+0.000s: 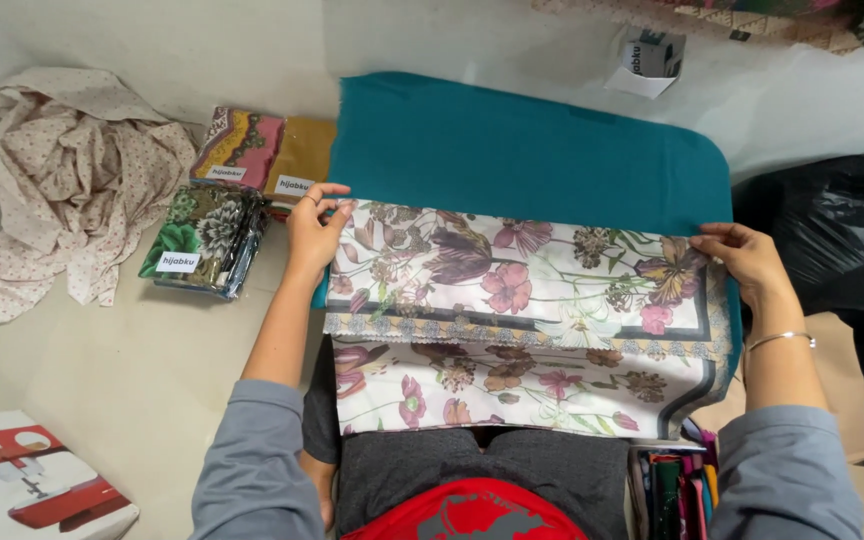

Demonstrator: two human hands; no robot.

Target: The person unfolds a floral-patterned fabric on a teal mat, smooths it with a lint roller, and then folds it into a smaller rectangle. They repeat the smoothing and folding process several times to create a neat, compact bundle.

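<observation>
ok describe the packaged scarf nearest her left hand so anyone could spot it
Start at the teal board in the middle, then look just off its left edge. Of the wrapped scarves there, it is the green floral packet, nearest the left hand; its neighbours are pink and mustard.

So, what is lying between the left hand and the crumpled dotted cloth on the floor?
In the head view, wrapped folded scarves lie between the left hand and the crumpled dotted cloth.

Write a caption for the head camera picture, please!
Two hands, left hand and right hand, hold a folded floral scarf over a teal board.
</observation>
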